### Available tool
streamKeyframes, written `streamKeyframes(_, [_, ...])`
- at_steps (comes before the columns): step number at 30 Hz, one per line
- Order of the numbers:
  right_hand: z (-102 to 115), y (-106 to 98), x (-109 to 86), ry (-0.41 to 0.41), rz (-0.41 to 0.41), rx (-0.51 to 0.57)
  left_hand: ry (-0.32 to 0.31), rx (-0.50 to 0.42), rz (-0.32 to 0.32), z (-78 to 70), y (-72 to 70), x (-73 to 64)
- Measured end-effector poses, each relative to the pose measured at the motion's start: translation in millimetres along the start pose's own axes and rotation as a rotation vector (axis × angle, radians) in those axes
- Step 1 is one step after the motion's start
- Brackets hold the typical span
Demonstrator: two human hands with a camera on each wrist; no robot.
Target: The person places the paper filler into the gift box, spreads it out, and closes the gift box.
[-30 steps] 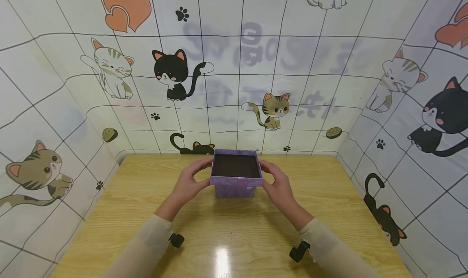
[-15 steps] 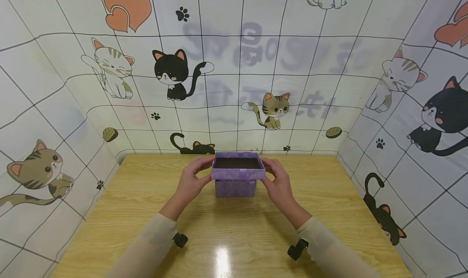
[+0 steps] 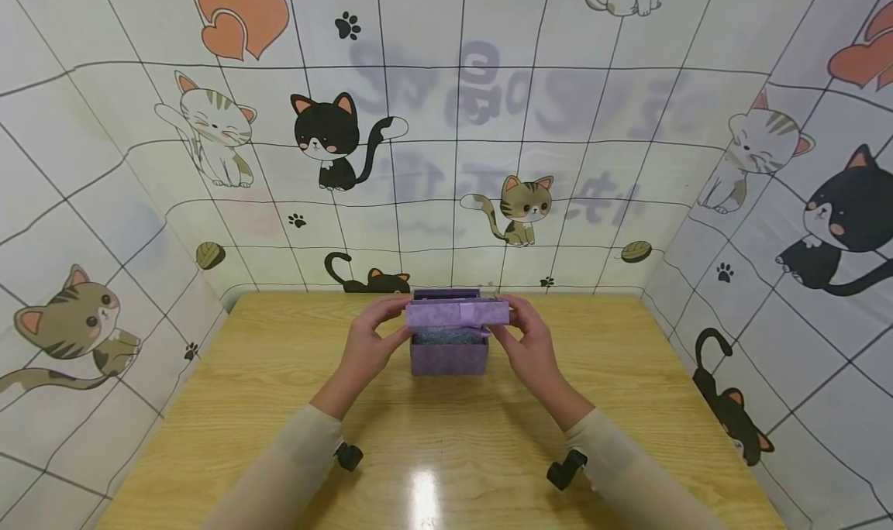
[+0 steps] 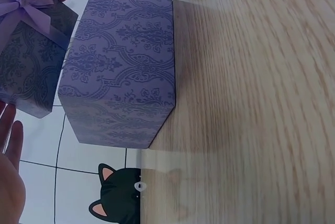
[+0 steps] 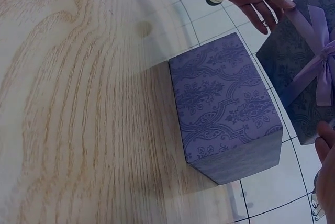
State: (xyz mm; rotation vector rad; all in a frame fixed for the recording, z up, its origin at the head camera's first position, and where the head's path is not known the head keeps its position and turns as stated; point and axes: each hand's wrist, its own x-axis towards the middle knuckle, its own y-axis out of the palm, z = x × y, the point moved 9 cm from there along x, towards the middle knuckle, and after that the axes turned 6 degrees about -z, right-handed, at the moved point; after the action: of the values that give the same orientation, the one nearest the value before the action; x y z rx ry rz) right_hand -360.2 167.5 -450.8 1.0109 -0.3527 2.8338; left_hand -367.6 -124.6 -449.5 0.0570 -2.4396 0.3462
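Note:
A purple patterned box lid (image 3: 425,313) is held over the matching box (image 3: 449,361), which stands on the table. My left hand (image 3: 370,348) pinches the lid's left side between thumb and fingers. On the opposite side my right hand (image 3: 530,348) grips it likewise. The lid is turned nearly edge-on in the head view. Both wrist views show its outer face with a lilac ribbon bow (image 5: 325,51). A blue-grey surface (image 3: 443,335) shows between lid and box front; I cannot tell what it is. Most of the box's opening is hidden.
The box stands near the back of the wooden table (image 3: 314,336), close to the wall sheet (image 3: 432,228) printed with cats. Side sheets stand left and right. Each wrist wears a small black camera, as on the left sleeve (image 3: 279,452).
Both hands have tipped the lid. Its front edge has risen and its dark inside has turned out of sight. The bow and a blue-grey surface now show beneath it. The box stays put.

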Motion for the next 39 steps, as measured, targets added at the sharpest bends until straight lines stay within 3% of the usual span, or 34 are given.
streamKeyframes(5, [2, 0, 1.9, 0.002, -0.016, -0.014, 0.005, 0.035, -0.015, 0.9, -0.7, 0.1])
streamKeyframes(16, [8, -1, 3.5, -0.033, -0.004, -0.086, 0.011, 0.012, -0.029, -2.3, -2.5, 1.0])
streamKeyframes(26, [5, 0, 2.6, -0.013, -0.032, -0.055, -0.003, -0.036, -0.029, -0.9, -1.1, 0.7])
streamKeyframes(33, [14, 4, 4.3, 0.019, -0.034, 0.047, -0.032, -0.059, -0.019, 3.7, 0.5, -0.4])
streamKeyframes(39, [4, 5, 2.6, 0.065, -0.032, 0.062, -0.045, -0.055, -0.019, 5.6, 0.4, -1.6])
